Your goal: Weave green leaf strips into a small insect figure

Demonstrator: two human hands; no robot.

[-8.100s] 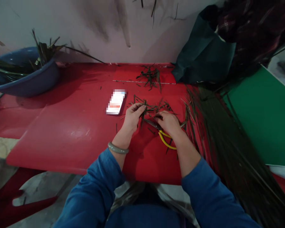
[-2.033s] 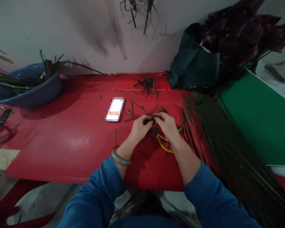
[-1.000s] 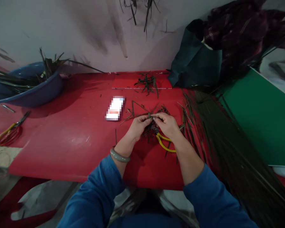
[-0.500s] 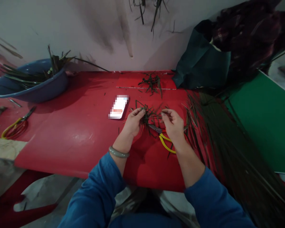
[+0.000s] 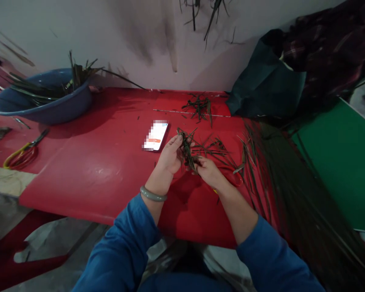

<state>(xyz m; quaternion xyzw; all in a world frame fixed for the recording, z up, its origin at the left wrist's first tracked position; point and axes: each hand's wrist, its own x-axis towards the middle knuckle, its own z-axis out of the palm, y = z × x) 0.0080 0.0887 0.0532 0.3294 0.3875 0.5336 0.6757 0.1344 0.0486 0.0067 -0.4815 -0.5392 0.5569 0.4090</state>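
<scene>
Between my hands is a woven piece of dark green leaf strips (image 5: 187, 150), with loose ends sticking out. My left hand (image 5: 171, 153) grips its upper left side between thumb and fingers. At its lower right end, my right hand (image 5: 209, 171) pinches the strips; the fingertips are partly hidden. Beneath my right hand lies a pair of scissors (image 5: 237, 177), with only parts of the red and yellow handles showing. Cut leaf strips (image 5: 215, 148) are scattered on the red table just beyond my right hand.
A lit phone (image 5: 156, 136) lies left of my hands on the red table (image 5: 88, 178). Farther left are other scissors (image 5: 22, 156) and a blue basin (image 5: 48, 111) of leaves. Leaf pieces (image 5: 200, 106) lie at the back; long leaves (image 5: 292, 182) and a green board (image 5: 331, 162) are at right.
My right hand has moved left and down, from beside the leaf piece onto its lower end. The leaf piece is turned more lengthwise, and the scissors' blades are now hidden. The view has shifted slightly.
</scene>
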